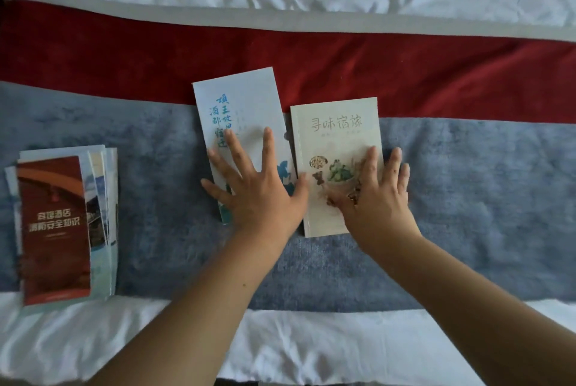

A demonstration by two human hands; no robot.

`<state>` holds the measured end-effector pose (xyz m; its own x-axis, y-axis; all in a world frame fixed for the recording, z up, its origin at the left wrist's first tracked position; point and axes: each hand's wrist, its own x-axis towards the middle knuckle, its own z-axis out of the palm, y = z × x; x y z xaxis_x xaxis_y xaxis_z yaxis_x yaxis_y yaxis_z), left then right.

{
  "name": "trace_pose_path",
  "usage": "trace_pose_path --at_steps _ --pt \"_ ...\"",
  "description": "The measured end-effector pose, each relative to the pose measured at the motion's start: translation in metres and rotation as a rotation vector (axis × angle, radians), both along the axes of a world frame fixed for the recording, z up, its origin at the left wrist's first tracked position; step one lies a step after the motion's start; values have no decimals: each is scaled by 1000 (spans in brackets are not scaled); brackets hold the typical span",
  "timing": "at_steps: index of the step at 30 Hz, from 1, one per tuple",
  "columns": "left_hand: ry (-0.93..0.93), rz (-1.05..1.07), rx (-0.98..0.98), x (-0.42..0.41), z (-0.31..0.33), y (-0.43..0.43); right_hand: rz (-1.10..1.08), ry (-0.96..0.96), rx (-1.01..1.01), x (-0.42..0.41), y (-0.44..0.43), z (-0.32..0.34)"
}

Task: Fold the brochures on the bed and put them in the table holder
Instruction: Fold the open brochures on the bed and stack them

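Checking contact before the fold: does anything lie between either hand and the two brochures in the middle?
Nothing visible does. The left hand lies flat, fingers spread, directly on the blue-lettered brochure. The right hand lies flat on the cream brochure beside it.

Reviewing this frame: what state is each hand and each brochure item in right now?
Blue-lettered brochure: folded, lying tilted on the bed runner.
Cream brochure: folded, lying flat beside it.
Brochure stack: piled, loosely fanned, red one on top, untouched.
Left hand: open, fingers spread, pressing flat on the blue-lettered brochure.
Right hand: open, flat on the cream brochure.
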<state>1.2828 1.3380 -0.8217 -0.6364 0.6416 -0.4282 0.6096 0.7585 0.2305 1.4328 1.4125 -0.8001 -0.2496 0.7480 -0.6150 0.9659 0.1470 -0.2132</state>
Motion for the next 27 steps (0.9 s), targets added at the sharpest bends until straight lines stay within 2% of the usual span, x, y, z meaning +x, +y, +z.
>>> trace_pose_path --at_steps 6,12,22,25,27 --pt "8 41 67 0 -10 -2 -55 154 99 -4 -7 11" --pt "71 14 59 -12 -20 -8 -169 246 62 -11 -8 15" --pt "92 -1 75 -10 -21 -6 -52 158 218 3 34 20" --pt "69 17 113 -12 -16 -9 -69 168 155 8 39 16" --pt "50 11 131 -13 -13 -12 -166 227 59 12 47 15"
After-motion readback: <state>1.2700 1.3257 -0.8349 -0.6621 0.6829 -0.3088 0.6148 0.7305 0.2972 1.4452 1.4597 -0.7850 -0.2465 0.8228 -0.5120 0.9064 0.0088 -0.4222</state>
